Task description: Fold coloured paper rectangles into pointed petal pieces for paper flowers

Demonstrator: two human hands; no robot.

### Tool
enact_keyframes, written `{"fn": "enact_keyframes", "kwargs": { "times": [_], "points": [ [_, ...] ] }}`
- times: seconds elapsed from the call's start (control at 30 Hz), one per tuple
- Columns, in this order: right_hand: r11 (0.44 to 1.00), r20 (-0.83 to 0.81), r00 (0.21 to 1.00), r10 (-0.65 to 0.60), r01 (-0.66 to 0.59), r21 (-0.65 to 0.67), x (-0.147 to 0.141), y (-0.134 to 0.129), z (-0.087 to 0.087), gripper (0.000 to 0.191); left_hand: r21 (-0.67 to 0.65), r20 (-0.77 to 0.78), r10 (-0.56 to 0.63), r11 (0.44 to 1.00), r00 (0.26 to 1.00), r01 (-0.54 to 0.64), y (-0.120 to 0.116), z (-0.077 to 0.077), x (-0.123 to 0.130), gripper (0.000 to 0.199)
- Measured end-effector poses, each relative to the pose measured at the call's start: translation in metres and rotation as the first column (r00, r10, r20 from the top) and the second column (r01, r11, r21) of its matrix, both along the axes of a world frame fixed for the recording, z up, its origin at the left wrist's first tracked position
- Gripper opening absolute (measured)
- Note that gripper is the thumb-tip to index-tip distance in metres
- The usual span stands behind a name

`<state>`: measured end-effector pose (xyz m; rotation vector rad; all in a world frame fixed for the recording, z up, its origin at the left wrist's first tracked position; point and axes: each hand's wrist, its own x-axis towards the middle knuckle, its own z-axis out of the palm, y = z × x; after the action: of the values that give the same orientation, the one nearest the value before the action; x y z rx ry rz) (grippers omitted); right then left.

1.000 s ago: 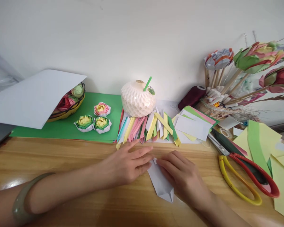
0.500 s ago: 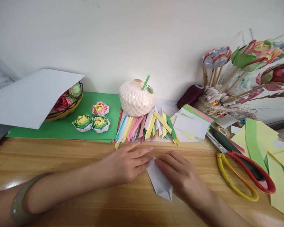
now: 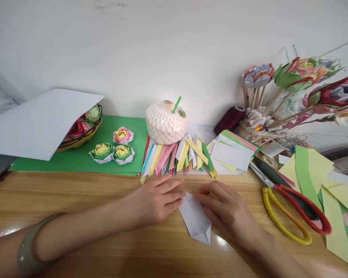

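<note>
A small sheet of white paper (image 3: 195, 220) lies on the wooden table, with folded flaps at its lower end and upper edge. My left hand (image 3: 159, 200) rests flat with stretched, spread fingers, their tips at the upper left corner of the sheet; its thumb is hidden. On the other side, my right hand (image 3: 229, 212) has its thumb and forefinger closed at the upper right edge of the paper. Just beyond both hands lies a row of folded paper strips (image 3: 179, 158) in several colours.
Large scissors (image 3: 295, 208) with red and yellow handles lie at right, beside loose coloured paper (image 3: 336, 216). Behind stand a white textured coconut-shaped object (image 3: 166, 123) and paper flowers on sticks (image 3: 298, 73). Left are small paper lotuses (image 3: 123, 152) and a basket (image 3: 84, 135) under a white sheet (image 3: 43, 119).
My right hand has drawn slightly right, uncovering more of the sheet's right side. My left hand stays nearly still. The view has shifted a little.
</note>
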<state>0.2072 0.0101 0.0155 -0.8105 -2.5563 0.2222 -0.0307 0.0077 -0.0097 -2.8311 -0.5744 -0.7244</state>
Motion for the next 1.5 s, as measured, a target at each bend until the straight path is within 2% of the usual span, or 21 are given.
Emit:
{"fn": "enact_keyframes", "kwargs": {
  "times": [0.2,0.4,0.5,0.6,0.67,0.73,0.93,1.2,1.37,1.5],
  "points": [
    [0.999,0.148,0.989,0.015,-0.010,-0.038,-0.004,0.001,0.002,0.028,0.016,0.003,0.013,1.000,1.000,-0.013,0.000,-0.001,0.001,0.020],
    [0.998,0.084,0.996,-0.042,0.046,-0.049,0.007,0.007,0.008,0.024,0.026,0.001,0.046,0.999,0.999,-0.046,-0.004,0.002,-0.002,0.018],
    [0.993,0.020,0.994,-0.110,0.111,-0.044,0.013,0.008,0.012,0.025,0.115,0.047,0.105,0.987,0.993,-0.110,-0.008,0.003,-0.002,0.017],
    [0.975,0.005,0.994,-0.110,0.109,-0.195,0.014,0.007,0.017,0.019,0.179,0.091,0.140,0.972,0.986,-0.154,-0.012,0.001,-0.001,0.016],
    [0.953,0.022,0.997,-0.079,0.082,-0.291,0.012,0.004,0.017,0.015,0.153,0.105,0.137,0.976,0.985,-0.152,-0.013,-0.001,-0.001,0.015],
    [0.947,0.039,0.998,-0.055,0.064,-0.315,0.010,0.003,0.014,0.014,0.113,0.114,0.122,0.984,0.986,-0.135,-0.012,-0.001,0.000,0.015],
    [0.960,-0.024,0.994,-0.104,0.094,-0.263,0.009,0.006,-0.001,0.016,0.027,0.064,0.139,0.990,0.988,-0.141,-0.005,0.008,0.002,0.027],
    [0.979,-0.042,0.999,-0.026,0.017,-0.204,0.008,0.010,-0.004,0.019,0.125,0.041,0.111,0.985,0.993,-0.115,-0.008,0.009,0.003,0.028],
    [0.990,-0.015,1.000,0.013,-0.015,-0.142,0.006,0.010,-0.002,0.014,-0.022,0.053,0.176,0.984,0.983,-0.175,-0.007,0.004,0.001,0.025],
    [0.994,-0.001,0.999,0.048,-0.048,-0.102,0.004,0.007,-0.001,0.011,-0.153,0.063,0.241,0.961,0.968,-0.229,-0.011,0.006,0.002,0.021]
  ]
}}
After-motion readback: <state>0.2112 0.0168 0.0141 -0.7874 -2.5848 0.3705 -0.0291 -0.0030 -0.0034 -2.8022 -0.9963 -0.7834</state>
